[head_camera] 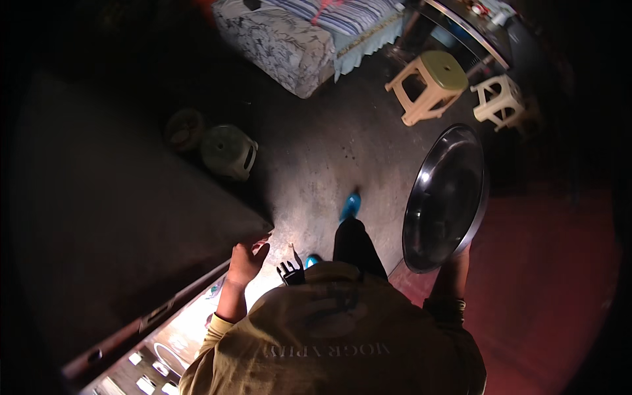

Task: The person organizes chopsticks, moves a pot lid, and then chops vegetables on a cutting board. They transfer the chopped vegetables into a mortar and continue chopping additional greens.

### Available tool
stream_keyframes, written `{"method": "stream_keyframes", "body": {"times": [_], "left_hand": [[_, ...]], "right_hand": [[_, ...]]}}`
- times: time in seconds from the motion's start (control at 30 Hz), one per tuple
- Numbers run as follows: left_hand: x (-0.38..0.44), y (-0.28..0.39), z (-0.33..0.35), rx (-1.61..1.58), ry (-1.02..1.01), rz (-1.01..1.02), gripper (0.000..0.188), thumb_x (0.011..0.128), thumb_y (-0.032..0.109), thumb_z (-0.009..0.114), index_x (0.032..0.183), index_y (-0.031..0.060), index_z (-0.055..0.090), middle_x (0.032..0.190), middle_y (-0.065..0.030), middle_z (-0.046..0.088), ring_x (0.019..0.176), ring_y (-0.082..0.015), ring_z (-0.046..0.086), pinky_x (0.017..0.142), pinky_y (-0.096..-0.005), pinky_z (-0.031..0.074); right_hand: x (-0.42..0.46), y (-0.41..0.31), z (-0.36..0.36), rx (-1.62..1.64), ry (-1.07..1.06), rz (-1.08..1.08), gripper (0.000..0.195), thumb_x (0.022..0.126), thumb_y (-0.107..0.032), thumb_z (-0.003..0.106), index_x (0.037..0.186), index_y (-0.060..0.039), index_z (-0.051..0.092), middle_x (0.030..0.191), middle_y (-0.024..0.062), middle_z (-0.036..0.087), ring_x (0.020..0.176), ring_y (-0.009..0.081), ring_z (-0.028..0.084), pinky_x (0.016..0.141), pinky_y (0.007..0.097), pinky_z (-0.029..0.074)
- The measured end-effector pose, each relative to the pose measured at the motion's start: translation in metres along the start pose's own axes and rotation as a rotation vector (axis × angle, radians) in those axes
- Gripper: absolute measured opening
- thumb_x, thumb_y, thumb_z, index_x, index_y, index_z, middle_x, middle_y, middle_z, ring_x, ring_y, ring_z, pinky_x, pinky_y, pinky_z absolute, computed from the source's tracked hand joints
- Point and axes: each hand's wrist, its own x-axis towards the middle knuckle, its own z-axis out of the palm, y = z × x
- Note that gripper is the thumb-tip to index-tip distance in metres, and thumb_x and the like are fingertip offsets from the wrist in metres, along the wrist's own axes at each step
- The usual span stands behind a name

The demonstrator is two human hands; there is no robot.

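Note:
A large round metal basin, dark and shiny inside, is tilted nearly on edge at my right side. My right hand grips its lower rim; the fingers are mostly hidden behind the metal. My left hand is raised by the edge of a dark door, thumb apart from the fingers, holding nothing. Whether it touches the door edge I cannot tell. Between my left hand and my body hangs a black plastic buckle.
Ahead stands a bed with striped bedding. Plastic stools stand at the upper right, a green-topped one and a pale one, near a table. Another stool is in shadow beyond the door. A reddish wall rises at right.

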Motion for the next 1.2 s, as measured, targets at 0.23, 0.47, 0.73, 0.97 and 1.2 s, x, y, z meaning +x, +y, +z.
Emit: {"method": "stream_keyframes", "body": {"times": [0.23, 0.47, 0.73, 0.97, 1.2], "left_hand": [[0.118, 0.060, -0.023, -0.005, 0.359, -0.094, 0.019, 0.080, 0.001, 0.058, 0.099, 0.0003, 0.061, 0.092, -0.0125, 0.065, 0.087, -0.0174, 0.063, 0.078, -0.0268, 0.049], [0.192, 0.076, -0.086, -0.122, 0.761, -0.217, 0.014, 0.083, -0.001, 0.054, 0.095, -0.0018, 0.061, 0.090, -0.0098, 0.064, 0.085, -0.0137, 0.061, 0.076, -0.0250, 0.049], [0.348, 0.018, -0.214, -0.086, 0.891, -0.386, 0.017, 0.084, 0.003, 0.055, 0.099, -0.0033, 0.060, 0.090, -0.0087, 0.063, 0.084, -0.0135, 0.060, 0.075, -0.0247, 0.047], [0.580, 0.106, -0.389, -0.501, 0.780, 0.096, 0.021, 0.085, 0.002, 0.054, 0.105, -0.0029, 0.057, 0.096, -0.0075, 0.061, 0.088, -0.0117, 0.058, 0.078, -0.0229, 0.045], [0.829, 0.150, -0.509, -0.607, 0.598, 0.263, 0.028, 0.086, 0.007, 0.057, 0.111, -0.0030, 0.053, 0.094, -0.0061, 0.060, 0.086, -0.0107, 0.056, 0.076, -0.0229, 0.047]], "right_hand": [[0.162, -0.093, 0.238, 0.172, -0.456, -0.049, 0.018, 0.084, -0.013, 0.056, 0.093, 0.0003, 0.062, 0.067, 0.0030, 0.058, 0.052, 0.0102, 0.054, 0.044, 0.0243, 0.043], [0.190, -0.152, 0.533, -0.097, -0.840, 0.076, 0.023, 0.086, -0.018, 0.059, 0.107, -0.0091, 0.058, 0.066, -0.0065, 0.046, 0.047, -0.0011, 0.032, 0.040, 0.0147, 0.024], [0.217, -0.163, 0.820, -0.289, -1.266, -0.196, 0.021, 0.089, -0.015, 0.053, 0.108, -0.0056, 0.053, 0.076, 0.0001, 0.055, 0.059, 0.0041, 0.047, 0.045, 0.0166, 0.037], [0.256, -0.211, 1.006, -0.284, -1.336, -0.307, 0.017, 0.088, -0.011, 0.054, 0.102, -0.0022, 0.054, 0.079, 0.0010, 0.055, 0.069, 0.0054, 0.049, 0.057, 0.0196, 0.040], [0.290, -0.202, 1.203, -0.436, -1.394, -0.802, 0.022, 0.080, -0.002, 0.057, 0.102, 0.0000, 0.052, 0.085, 0.0122, 0.059, 0.077, 0.0214, 0.059, 0.070, 0.0304, 0.046]]}}
